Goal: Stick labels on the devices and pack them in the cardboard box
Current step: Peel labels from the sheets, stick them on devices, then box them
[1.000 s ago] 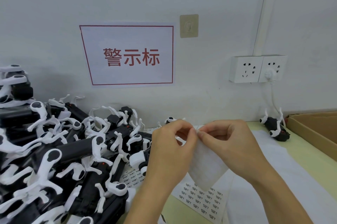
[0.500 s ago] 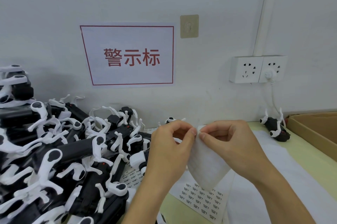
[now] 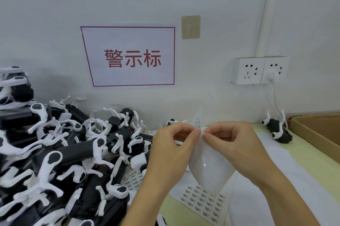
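- We judge the task to be at an early stage: a large heap of black-and-white devices fills the left of the table, and we cannot see a label on any of them.
- The cardboard box stands at the far right, open; the part we can see holds nothing, though most of it is cut off by the frame.
- One single device lies apart on the right, just beside the box and below the wall sockets; whether it is labelled we cannot tell.
- Our left hand and right hand meet in the middle, both with fingers curled, pinching the top edge of a white label backing sheet between thumb and fingertips.
- The sheet hangs from that pinch above the table and bows outward, pale and slightly glossy, with a small glint on it; this side shows no print.
- We take the step in hand to be peeling a label free at that top edge; the label itself is too small to make out.
- A flat label sheet printed with rows of small dark marks lies on the near table under the hands, and another printed slip stands up behind our fingers.
- What is left, by our reckoning, is nearly everything: labelling the heap and packing it.
- A red-framed sign hangs on the wall behind.
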Demonstrator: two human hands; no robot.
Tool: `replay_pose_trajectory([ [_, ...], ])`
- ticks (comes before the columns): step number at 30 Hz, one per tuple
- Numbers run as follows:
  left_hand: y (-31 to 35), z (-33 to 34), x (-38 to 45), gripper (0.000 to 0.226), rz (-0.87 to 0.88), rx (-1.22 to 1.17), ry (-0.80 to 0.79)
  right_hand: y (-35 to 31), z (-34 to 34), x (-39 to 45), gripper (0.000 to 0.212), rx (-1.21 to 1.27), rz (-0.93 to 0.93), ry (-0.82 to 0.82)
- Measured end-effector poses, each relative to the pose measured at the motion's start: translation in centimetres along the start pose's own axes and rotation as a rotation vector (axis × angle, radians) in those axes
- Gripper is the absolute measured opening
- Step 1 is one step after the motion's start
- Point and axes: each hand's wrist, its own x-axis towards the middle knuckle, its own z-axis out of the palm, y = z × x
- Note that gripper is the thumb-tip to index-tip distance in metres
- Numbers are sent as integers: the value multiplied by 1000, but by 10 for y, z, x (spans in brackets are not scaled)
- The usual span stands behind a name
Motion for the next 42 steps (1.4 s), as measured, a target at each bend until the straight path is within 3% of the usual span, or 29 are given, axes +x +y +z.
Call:
replay_pose_trajectory([
  [13,-3,0,1,19,2,50,36,0,-3,0,17,-52,18,-17],
  [22,-8,-4,4,19,-205,-168,119,18,-32,2,16,-154,265,100],
  [25,-9,-5,4,18,-207,-166,143,36,-49,3,16,-377,409,172],
  [28,-9,-4,4,19,-199,-143,180,43,-53,3,8,-738,511,128],
  [30,-8,-4,4,21,-184,-121,218,37,-47,3,24,-893,471,161],
  [32,-7,-3,3,21,-166,-91,253,26,-36,5,17,-671,311,208],
  [36,-6,-4,2,17,-112,-17,329,-10,8,1,23,-136,164,-13],
  [42,1,-4,-2,14,-52,19,376,-18,36,-5,38,42,104,-82],
])
